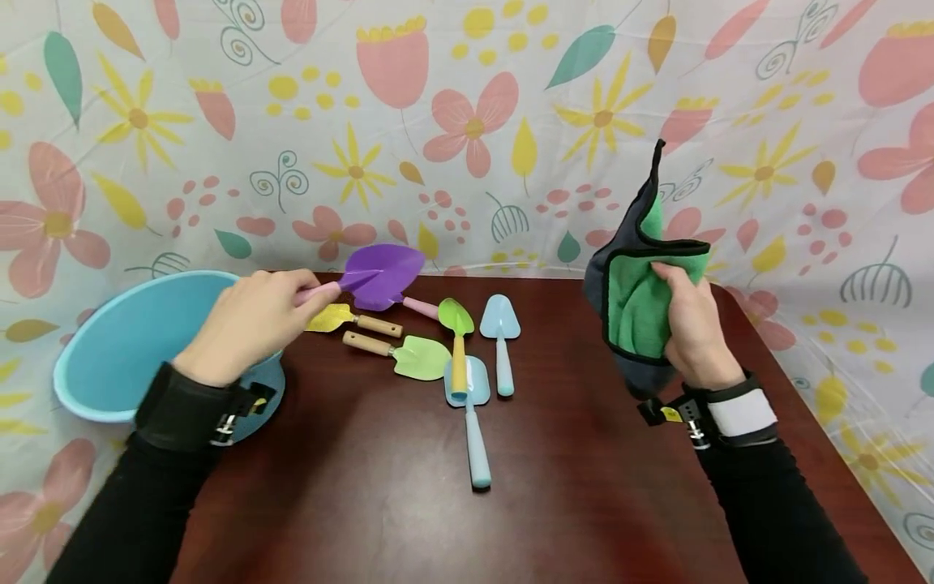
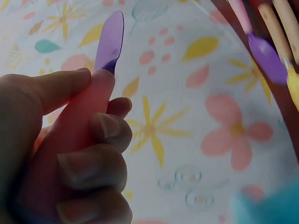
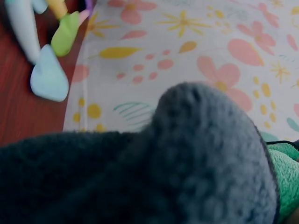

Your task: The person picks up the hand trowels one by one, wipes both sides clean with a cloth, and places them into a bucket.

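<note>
The left hand [image 1: 251, 324] grips the pink handle of a purple trowel [image 1: 383, 272], lifted above the table [image 1: 365, 503] beside the blue basin [image 1: 124, 349]. The right hand [image 1: 693, 324] holds a green-grey cloth [image 1: 631, 300] in curled fingers, raised in the air.

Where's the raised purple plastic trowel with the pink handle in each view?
Head: purple plastic trowel left of centre, held by the left hand above the dark red table.
Left wrist: blade tip top left, above the fingers.
Right wrist: not visible.
Shared landmark: floral backdrop.
</note>
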Available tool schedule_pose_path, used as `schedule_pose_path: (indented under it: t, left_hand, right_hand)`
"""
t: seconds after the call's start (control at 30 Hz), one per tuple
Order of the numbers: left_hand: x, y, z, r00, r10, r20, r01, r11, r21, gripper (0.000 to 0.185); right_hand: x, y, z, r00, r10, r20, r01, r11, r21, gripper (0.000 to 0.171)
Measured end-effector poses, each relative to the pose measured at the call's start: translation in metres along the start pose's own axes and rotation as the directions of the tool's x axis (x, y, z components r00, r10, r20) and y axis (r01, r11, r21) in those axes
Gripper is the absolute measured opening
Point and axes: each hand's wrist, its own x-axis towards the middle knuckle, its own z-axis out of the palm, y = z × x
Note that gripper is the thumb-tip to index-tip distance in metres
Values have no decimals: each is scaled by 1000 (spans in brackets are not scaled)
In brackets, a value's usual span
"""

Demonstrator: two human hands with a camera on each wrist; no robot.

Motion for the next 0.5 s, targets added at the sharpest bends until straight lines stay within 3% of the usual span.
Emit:
schedule_pose_path:
  t: [0.2,0.5]
  left_hand:
    - [-18,-23,-37,997,-65,31,63,995,84,53]
    - [-52,-62,-74,975,-215,57,201,961,188,48]
  right_hand:
    - [-1,-4,-15,999,39,-16,-41,986,-160,30]
    - [-3,-2,-42,997,3,-79,-21,973,-229,26]
